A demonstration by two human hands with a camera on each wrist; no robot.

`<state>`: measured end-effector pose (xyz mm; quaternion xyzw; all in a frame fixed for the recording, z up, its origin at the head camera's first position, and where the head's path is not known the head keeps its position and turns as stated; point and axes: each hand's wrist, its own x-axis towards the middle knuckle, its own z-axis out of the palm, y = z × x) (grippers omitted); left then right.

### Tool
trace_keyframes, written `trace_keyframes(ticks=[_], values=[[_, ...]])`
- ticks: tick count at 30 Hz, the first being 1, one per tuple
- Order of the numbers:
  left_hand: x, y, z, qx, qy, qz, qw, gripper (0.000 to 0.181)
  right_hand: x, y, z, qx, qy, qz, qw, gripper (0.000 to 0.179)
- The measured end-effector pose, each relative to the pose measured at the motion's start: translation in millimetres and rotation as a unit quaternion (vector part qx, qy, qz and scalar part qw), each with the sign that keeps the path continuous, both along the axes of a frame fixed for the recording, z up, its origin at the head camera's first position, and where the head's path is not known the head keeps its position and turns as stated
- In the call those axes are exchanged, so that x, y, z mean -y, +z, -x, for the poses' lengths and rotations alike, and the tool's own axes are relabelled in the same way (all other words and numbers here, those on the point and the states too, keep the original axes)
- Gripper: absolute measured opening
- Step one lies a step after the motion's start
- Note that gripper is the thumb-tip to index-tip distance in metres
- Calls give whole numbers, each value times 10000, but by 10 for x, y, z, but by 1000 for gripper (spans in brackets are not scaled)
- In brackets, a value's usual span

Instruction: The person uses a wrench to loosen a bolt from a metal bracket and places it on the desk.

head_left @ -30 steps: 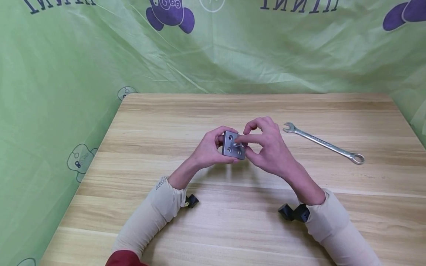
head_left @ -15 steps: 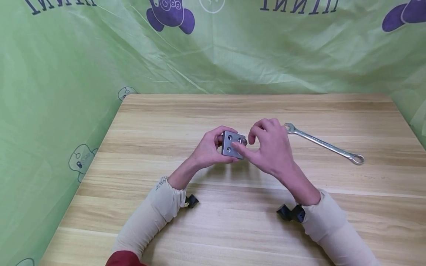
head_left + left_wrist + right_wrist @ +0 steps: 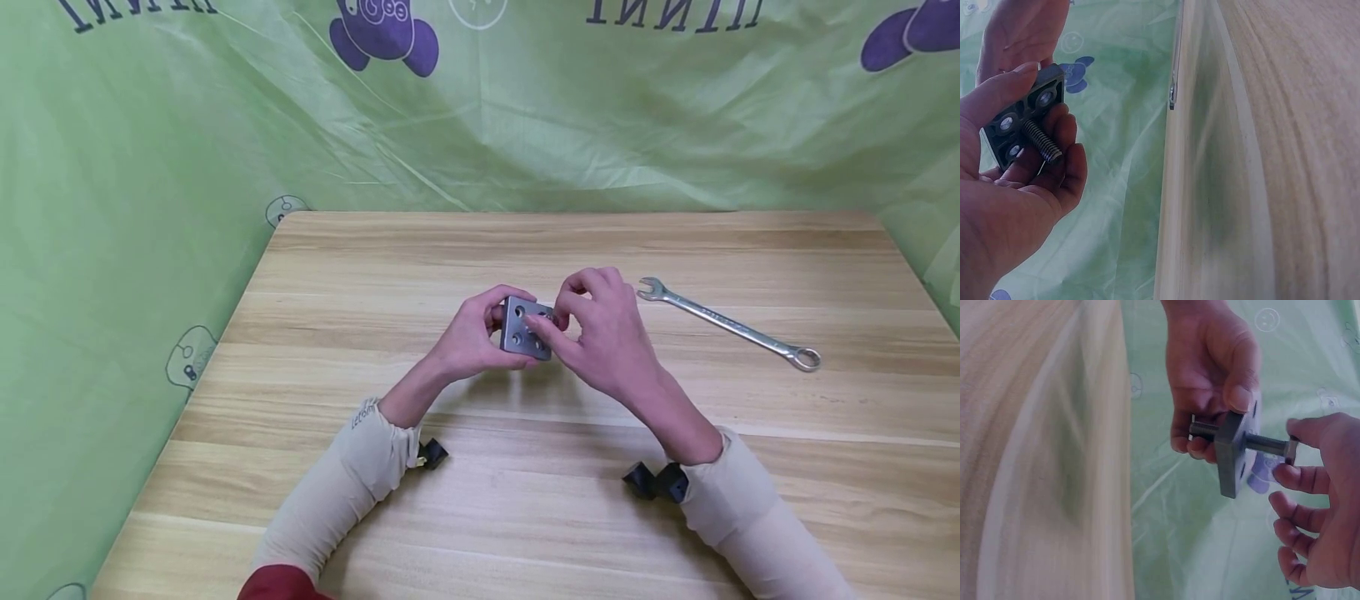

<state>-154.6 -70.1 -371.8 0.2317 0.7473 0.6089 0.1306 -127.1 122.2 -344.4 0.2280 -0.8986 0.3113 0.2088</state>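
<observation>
My left hand (image 3: 467,337) grips a small square grey metal plate (image 3: 512,327) by its edges, up off the table. Holes show near the plate's corners. A bolt (image 3: 1265,444) runs through the middle of the plate. In the left wrist view its threaded end (image 3: 1043,142) sticks out on the side towards the left palm, among the curled fingers. On the other side, my right hand (image 3: 606,333) pinches the bolt's head (image 3: 1291,451) between thumb and index finger. The right hand's other fingers are bent and apart from the plate, as the right wrist view shows.
A combination wrench (image 3: 731,325) lies slantwise on the wooden table (image 3: 525,517), right of the right hand. Green printed cloth (image 3: 480,125) hangs behind the table and along its left side. Black wrist cameras (image 3: 656,482) sit at both sleeve cuffs.
The right hand's thumb and fingers have shifted around the bolt head: index finger across it first, then fingers apart from it, now pinching it. The left hand and plate stay nearly still.
</observation>
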Motion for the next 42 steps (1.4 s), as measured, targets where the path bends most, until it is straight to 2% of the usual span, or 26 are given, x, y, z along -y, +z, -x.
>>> trace_keyframes(ticks=[11, 14, 24, 29, 34, 39, 42], values=[[19, 31, 6, 22, -3, -119, 9999, 66, -64, 83, 11, 206, 594, 416, 9972, 14], [19, 33, 4, 18, -20, -152, 9999, 66, -75, 93, 15, 187, 762, 501, 9957, 16], [19, 33, 4, 25, -67, -97, 9999, 66, -84, 81, 33, -344, 1147, 587, 9911, 20], [16, 30, 3, 60, -56, -125, 9999, 66, -85, 79, 30, -306, 1224, 594, 9902, 28], [20, 32, 6, 35, -1, -175, 9998, 67, -93, 100, 25, -1, 925, 430, 9948, 36], [17, 31, 8, 29, 11, -98, 9999, 65, -63, 83, 18, 151, 76, 223, 9996, 36], [12, 20, 12, 28, 3, -107, 9999, 64, -37, 55, 11, 188, -290, 49, 9994, 40]])
